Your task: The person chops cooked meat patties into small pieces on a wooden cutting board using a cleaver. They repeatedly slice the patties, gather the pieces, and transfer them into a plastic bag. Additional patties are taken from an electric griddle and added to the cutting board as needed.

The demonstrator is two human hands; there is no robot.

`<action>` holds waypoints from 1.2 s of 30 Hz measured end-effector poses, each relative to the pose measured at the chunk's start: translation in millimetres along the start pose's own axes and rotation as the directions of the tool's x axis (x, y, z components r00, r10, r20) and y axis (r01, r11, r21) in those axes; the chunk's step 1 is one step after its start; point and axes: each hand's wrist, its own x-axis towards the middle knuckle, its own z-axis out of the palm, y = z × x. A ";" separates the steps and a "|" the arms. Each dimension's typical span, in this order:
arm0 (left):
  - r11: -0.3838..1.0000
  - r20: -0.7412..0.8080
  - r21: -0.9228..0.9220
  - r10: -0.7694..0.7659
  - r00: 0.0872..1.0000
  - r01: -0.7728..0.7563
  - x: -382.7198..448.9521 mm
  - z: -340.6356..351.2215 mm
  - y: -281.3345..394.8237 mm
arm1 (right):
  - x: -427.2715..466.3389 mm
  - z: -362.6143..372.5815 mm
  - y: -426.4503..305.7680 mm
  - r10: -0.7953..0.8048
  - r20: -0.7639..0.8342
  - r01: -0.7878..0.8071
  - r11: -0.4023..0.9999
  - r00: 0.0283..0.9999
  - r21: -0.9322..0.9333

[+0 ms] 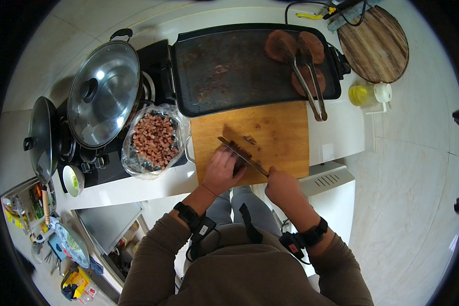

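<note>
My right hand (285, 187) is closed around the handle of a kitchen knife (248, 159), whose blade slants up and left over a wooden cutting board (283, 130). My left hand (222, 168) presses on a dark brown piece of meat (238, 163) beside the blade, its fingertips close to the knife; much of the meat is hidden by the hand. Cut strips of meat (238, 147) lie along the blade's far side. A few small scraps (249, 140) are scattered on the board.
Behind the board is a black electric griddle (222, 69) bearing meat patties (280, 46) and metal tongs (302, 80). Left stand a plastic-lined container of diced meat (155, 139), a lidded pot (113, 76) and a small bowl (76, 183). An oil bottle (363, 95) and round wooden board (375, 46) are right.
</note>
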 end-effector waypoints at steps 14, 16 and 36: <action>0.999 0.043 -0.031 0.035 0.998 -0.034 -6.1 -10.7 3.0 | 31.6 16.4 6.5 -0.190 -0.313 0.229 0.969 0.931 0.092; 0.998 0.055 -0.028 0.059 0.997 -0.058 -6.9 -12.8 2.0 | 20.7 16.2 7.8 -0.194 -0.260 0.204 0.979 0.946 0.012; 0.998 0.018 0.044 -0.034 0.999 0.034 0.2 -6.9 7.2 | 3.2 19.2 9.4 -0.104 -0.265 0.126 0.990 0.958 0.065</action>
